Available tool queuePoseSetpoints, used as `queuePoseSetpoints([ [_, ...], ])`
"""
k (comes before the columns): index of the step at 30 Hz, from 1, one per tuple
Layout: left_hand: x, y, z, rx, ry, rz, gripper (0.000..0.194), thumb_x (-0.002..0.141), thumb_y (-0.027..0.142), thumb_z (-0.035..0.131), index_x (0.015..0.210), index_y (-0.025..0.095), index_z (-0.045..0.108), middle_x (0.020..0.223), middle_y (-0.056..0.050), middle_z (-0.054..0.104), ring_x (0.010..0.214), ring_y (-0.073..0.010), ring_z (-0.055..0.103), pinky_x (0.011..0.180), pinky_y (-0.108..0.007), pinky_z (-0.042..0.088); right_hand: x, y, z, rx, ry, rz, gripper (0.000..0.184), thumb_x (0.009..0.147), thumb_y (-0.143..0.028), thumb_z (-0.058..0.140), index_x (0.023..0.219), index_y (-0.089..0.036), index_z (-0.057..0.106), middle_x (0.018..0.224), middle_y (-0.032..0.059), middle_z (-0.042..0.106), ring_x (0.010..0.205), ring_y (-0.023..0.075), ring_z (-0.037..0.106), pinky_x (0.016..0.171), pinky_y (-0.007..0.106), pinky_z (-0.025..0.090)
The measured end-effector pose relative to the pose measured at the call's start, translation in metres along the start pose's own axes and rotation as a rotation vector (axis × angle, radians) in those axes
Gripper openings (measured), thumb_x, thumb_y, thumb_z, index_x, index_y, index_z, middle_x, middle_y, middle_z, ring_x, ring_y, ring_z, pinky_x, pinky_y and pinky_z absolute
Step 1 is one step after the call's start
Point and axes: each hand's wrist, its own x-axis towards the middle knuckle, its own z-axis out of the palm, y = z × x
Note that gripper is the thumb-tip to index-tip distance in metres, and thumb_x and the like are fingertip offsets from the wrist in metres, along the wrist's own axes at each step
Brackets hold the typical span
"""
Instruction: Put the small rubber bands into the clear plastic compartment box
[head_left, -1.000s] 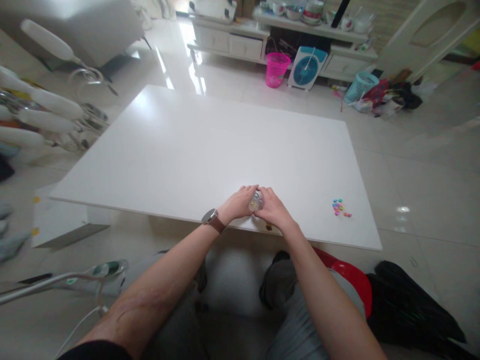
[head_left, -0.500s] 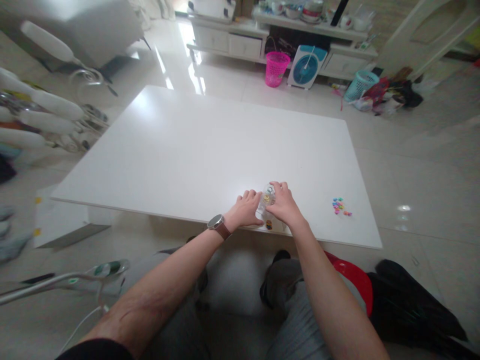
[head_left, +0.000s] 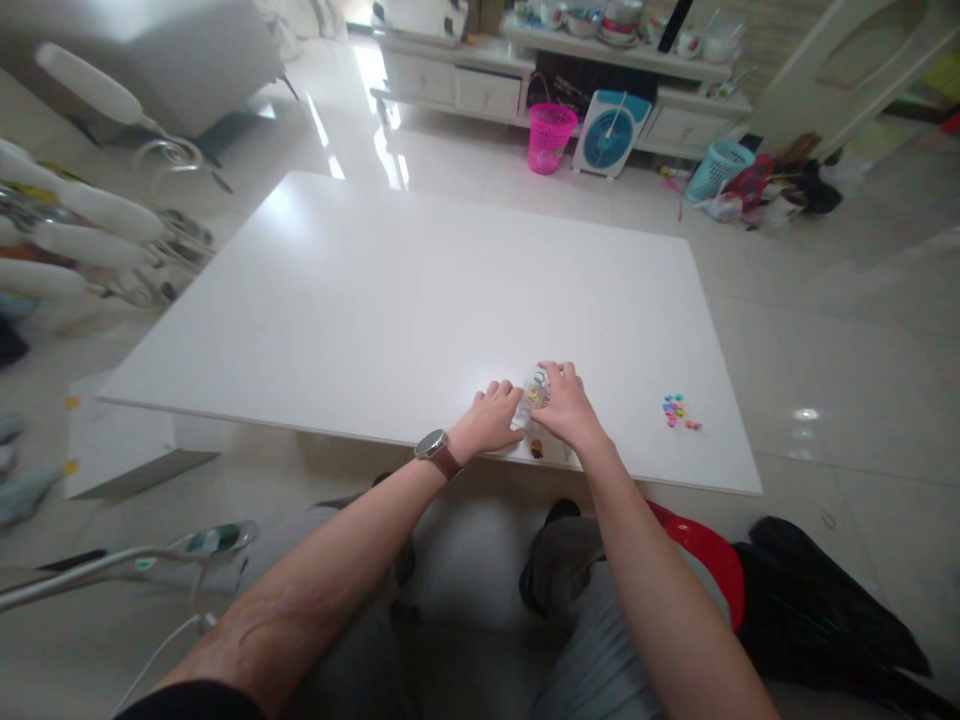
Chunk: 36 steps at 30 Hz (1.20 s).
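Near the front edge of the white table (head_left: 420,290), a small clear plastic container (head_left: 535,391) with something yellow in it lies between my hands. My right hand (head_left: 568,408) has its fingers and thumb curled round the container's right side. From the left, my left hand (head_left: 491,417), with a watch (head_left: 431,445) on its wrist, grips the container's lower left part between thumb and fingers. A small orange and dark figure (head_left: 536,449) rests on the table just below the container. The container's exact shape is partly hidden by my fingers.
Several small colourful pieces (head_left: 679,411) lie to the right on the table. On the floor beyond stand a pink basket (head_left: 550,140), a blue and white fan (head_left: 609,135) and a light blue basket (head_left: 718,170). A red stool (head_left: 701,548) is by my right leg.
Both hands stay almost in place on the container. The whole view shifts very slightly; nothing else visibly moves.
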Motion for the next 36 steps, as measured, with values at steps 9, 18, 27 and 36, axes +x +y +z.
queuePoseSetpoints([
  [9,-0.002,-0.002,0.001,-0.018,-0.047,0.093,0.064,0.075,0.038,0.081,0.131,0.025,0.052,0.138,-0.014,0.049,0.123,-0.0349,0.047,0.098,-0.050,0.046,0.000,0.002,-0.002,0.033,0.066,0.005,0.067,0.073,-0.017,0.064,0.137,-0.024,0.047,0.132,0.0127,0.044,0.115,0.0341,0.051,0.100,0.050,0.049],
  [18,0.000,-0.012,-0.004,0.009,0.001,0.066,0.024,0.082,0.029,0.073,0.102,0.022,0.063,0.127,-0.012,0.054,0.116,-0.0317,0.050,0.091,-0.047,0.049,0.001,0.009,-0.007,0.016,0.080,0.034,0.071,0.070,-0.014,0.064,0.139,-0.022,0.047,0.133,0.0135,0.045,0.117,0.0348,0.051,0.101,0.049,0.049],
  [27,0.002,-0.018,-0.010,-0.060,0.047,0.106,0.042,0.076,0.028,0.079,0.112,0.023,0.056,0.133,-0.010,0.058,0.118,-0.0297,0.053,0.090,-0.044,0.048,0.000,0.008,-0.006,-0.052,0.031,0.067,0.068,0.074,-0.015,0.063,0.139,-0.024,0.046,0.133,0.0138,0.048,0.114,0.0342,0.053,0.101,0.048,0.049],
  [36,0.006,-0.050,-0.030,-0.137,0.117,-0.066,0.053,0.076,0.032,0.078,0.123,0.020,0.057,0.115,-0.014,0.066,0.114,-0.0337,0.056,0.095,-0.046,0.046,-0.002,0.014,-0.001,-0.132,0.011,0.058,0.069,0.074,-0.010,0.062,0.139,-0.028,0.046,0.132,0.0134,0.051,0.111,0.0333,0.056,0.096,0.048,0.051],
])
